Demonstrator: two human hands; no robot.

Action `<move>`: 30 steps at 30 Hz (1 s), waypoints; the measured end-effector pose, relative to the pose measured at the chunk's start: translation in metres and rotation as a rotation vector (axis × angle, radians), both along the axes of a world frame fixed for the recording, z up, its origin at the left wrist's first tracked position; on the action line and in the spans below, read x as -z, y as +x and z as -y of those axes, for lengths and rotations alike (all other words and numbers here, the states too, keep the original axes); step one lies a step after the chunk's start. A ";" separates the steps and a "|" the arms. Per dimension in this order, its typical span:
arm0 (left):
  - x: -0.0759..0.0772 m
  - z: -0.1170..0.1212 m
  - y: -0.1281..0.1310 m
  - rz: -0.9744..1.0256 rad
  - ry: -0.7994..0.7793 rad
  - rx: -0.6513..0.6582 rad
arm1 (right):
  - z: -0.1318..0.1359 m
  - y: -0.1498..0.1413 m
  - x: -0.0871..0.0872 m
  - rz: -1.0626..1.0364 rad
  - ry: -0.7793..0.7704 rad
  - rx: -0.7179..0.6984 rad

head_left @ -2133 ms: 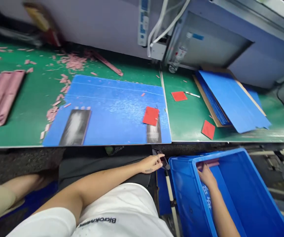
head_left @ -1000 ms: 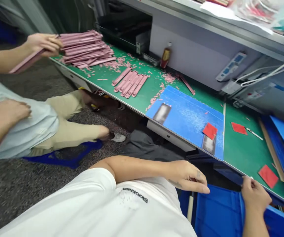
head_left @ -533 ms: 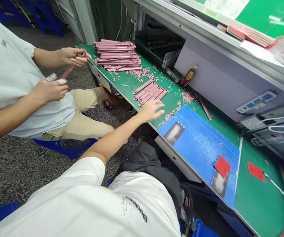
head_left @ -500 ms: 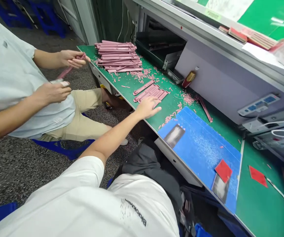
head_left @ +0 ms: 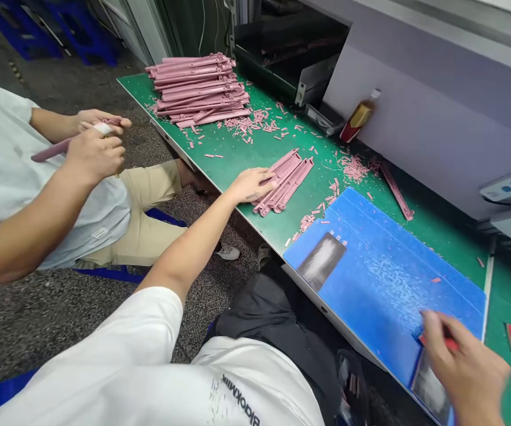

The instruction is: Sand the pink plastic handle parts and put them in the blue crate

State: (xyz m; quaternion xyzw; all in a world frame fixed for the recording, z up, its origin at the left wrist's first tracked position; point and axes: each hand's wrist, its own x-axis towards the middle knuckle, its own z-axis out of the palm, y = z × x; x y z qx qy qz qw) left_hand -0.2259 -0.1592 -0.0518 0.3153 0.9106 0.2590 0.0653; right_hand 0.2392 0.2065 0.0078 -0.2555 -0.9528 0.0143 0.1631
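Observation:
My left hand (head_left: pixel 250 186) lies with its fingers over the end of a small bundle of pink plastic strips (head_left: pixel 285 181) on the green bench top (head_left: pixel 255 154). My right hand (head_left: pixel 463 367), blurred, is closed on a red square pad (head_left: pixel 450 343) at the near edge of a blue mat (head_left: pixel 393 284). Most of the pad is hidden by my fingers. Beneath that hand lies a dark worn patch (head_left: pixel 428 390) of the mat.
A large stack of pink strips (head_left: pixel 197 89) stands at the bench's far end among loose pink scraps (head_left: pixel 353 168). A seated co-worker's hands (head_left: pixel 93 151) hold a pink strip (head_left: pixel 55 149) at left. A bottle (head_left: pixel 358 118) stands against the grey panel.
My left hand has come down onto the small pink bundle. My right hand has entered view and closed on the red pad. The view has shifted closer to the bench.

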 end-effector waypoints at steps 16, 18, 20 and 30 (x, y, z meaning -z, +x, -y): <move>0.007 -0.006 0.031 0.024 0.281 -0.060 | 0.123 -0.346 -0.003 0.580 -0.121 -0.264; 0.004 -0.006 0.032 0.024 0.253 -0.053 | 0.124 -0.352 -0.005 0.591 -0.136 -0.277; 0.002 -0.006 0.033 0.021 0.245 -0.032 | 0.123 -0.353 -0.008 0.600 -0.144 -0.281; -0.001 -0.005 0.030 0.097 0.399 -0.008 | 0.113 -0.348 -0.030 0.631 -0.217 -0.357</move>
